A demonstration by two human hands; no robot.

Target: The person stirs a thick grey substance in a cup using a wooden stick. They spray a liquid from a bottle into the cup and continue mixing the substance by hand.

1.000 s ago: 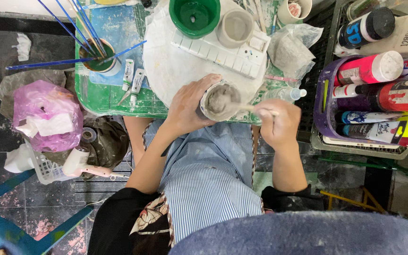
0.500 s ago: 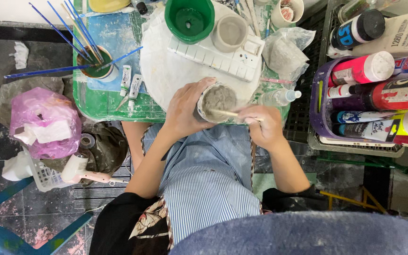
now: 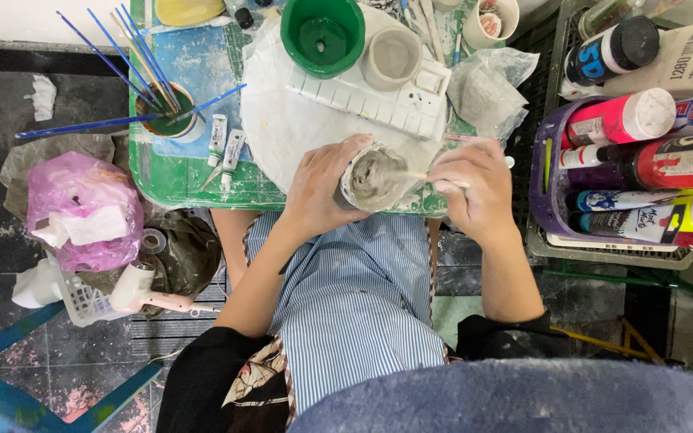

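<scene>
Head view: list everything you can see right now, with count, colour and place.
Small cup of grey paste: one, grey, table front edge, in the left grip.
Thin stick: one, pale, right grip, tip in the paste.
Green bowl: one, table top centre.
Palette: one, white, below the bowl.
Grey cup: one, right of the bowl.
Brush jar: one, blue-handled brushes, table left.
Paint tubes: two, white, beside the jar.
Paint bottles: several, mixed colours, purple basket right.
Pink bag: one, floor left.
Left hand: on the cup.
Right hand: on the stick.
</scene>
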